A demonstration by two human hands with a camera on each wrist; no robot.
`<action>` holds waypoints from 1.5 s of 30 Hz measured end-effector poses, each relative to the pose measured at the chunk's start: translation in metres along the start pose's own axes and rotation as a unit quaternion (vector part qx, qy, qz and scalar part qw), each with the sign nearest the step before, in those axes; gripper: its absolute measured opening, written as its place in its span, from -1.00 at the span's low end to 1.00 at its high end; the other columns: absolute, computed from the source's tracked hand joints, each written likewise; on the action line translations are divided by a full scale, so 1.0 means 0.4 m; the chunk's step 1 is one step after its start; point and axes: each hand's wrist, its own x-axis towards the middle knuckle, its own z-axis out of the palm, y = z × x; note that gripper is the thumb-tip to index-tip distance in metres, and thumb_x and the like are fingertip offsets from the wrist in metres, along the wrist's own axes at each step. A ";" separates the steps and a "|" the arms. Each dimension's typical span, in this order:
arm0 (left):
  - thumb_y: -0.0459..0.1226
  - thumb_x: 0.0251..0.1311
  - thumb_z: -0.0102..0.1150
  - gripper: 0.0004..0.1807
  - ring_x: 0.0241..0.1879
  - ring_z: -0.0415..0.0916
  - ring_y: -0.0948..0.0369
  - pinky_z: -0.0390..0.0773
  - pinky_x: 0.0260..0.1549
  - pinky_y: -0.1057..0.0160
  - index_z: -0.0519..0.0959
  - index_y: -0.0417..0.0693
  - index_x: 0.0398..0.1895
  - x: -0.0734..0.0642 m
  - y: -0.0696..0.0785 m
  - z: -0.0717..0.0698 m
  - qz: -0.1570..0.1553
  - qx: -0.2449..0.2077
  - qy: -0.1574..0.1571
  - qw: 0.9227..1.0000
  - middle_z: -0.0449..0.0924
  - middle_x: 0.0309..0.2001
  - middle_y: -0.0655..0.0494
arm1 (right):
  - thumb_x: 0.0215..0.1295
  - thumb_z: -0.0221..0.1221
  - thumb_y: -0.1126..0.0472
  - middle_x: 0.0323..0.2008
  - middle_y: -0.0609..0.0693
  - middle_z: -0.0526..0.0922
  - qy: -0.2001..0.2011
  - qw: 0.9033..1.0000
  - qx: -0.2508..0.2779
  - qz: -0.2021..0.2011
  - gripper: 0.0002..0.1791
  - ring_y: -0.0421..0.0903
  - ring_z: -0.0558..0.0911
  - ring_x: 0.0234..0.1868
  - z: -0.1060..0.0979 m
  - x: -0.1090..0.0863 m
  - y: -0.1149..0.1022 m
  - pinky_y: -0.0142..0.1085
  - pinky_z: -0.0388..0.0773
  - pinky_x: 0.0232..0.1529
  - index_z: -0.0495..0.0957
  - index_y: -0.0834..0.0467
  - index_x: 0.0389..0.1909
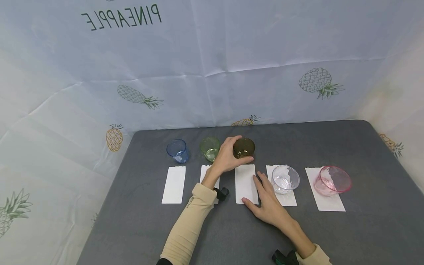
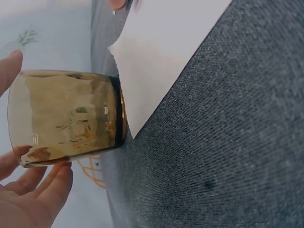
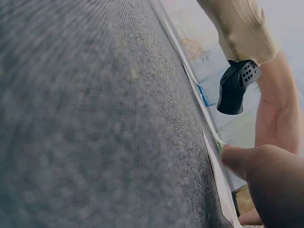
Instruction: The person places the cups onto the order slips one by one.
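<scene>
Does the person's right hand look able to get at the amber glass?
Probably yes: the left hand grips the amber glass, but the glass's right side looks open to the right hand.

Wall cloth [image 1: 251, 44]: one word legible, "PINEAPPLE" [image 1: 122, 17], in dark green capitals, mirror-reversed, running right to left, at upper left of the head view. Left sleeve [image 1: 187, 232]: small dark lettering [image 1: 189, 202] near the cuff, too small to read.

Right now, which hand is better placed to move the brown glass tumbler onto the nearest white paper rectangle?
The left hand, likely: its fingers reach around the tumbler, while the right hand is apart, at the white paper.
</scene>
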 end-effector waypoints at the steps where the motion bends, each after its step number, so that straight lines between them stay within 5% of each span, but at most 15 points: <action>1: -0.07 0.10 0.53 -0.05 0.36 0.40 -0.07 0.48 0.32 -0.09 0.29 -0.16 0.52 0.000 0.001 0.000 0.000 0.002 0.000 1.000 0.36 0.42 -0.16 | 0.22 0.40 0.06 0.46 0.49 0.22 0.002 1.000 -0.002 -0.001 -0.10 0.50 0.19 0.50 0.001 0.000 0.000 0.40 0.30 0.36 0.27 0.48 0.43; 34: -0.05 0.07 0.53 -0.14 0.21 0.52 -0.01 0.60 0.16 0.01 0.41 -0.12 0.44 0.011 -0.004 0.011 -0.004 -0.003 0.036 0.999 0.52 0.28 -0.10 | 0.14 0.45 0.10 0.41 0.52 0.30 0.023 1.000 -0.019 -0.008 -0.12 0.52 0.25 0.47 0.011 0.000 0.000 0.37 0.33 0.36 0.35 0.55 0.33; 45: -0.10 0.01 0.58 -0.12 0.25 0.51 0.05 0.59 0.23 0.04 0.42 -0.03 0.45 -0.012 0.030 -0.020 0.031 -0.043 -0.006 0.999 0.47 0.35 -0.02 | 0.14 0.45 0.09 0.42 0.51 0.29 0.011 1.000 -0.015 -0.002 -0.12 0.52 0.24 0.47 0.004 0.000 -0.002 0.38 0.33 0.35 0.35 0.55 0.34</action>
